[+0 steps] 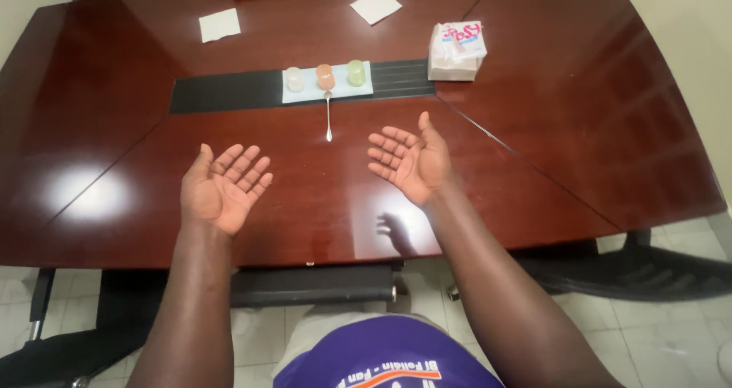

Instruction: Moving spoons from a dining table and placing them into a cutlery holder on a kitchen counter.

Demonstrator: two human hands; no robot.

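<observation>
While both hands — left hand (223, 188), right hand (408, 161) — are hovering palm-up, released and holding nothing, above the glossy dark red wooden table (579, 129) near its front edge, a slim metal spoon (329, 117) is lying just beyond them, touching a pale blue rectangular tray (364, 88) carrying three small cups — bare tabletop between.

- Two open, empty hands: left hand (223, 187), right hand (410, 161).
- Three small cups on one pale tray (364, 88): clear cup (294, 79), orange cup (325, 76), green cup (356, 72).
- One spoon (329, 117).
- Two white napkins, at 11 o'clock (219, 25) and 12 o'clock (375, 5).
- One tissue pack (456, 50) at 1 o'clock.
- One counter (534, 129).
</observation>
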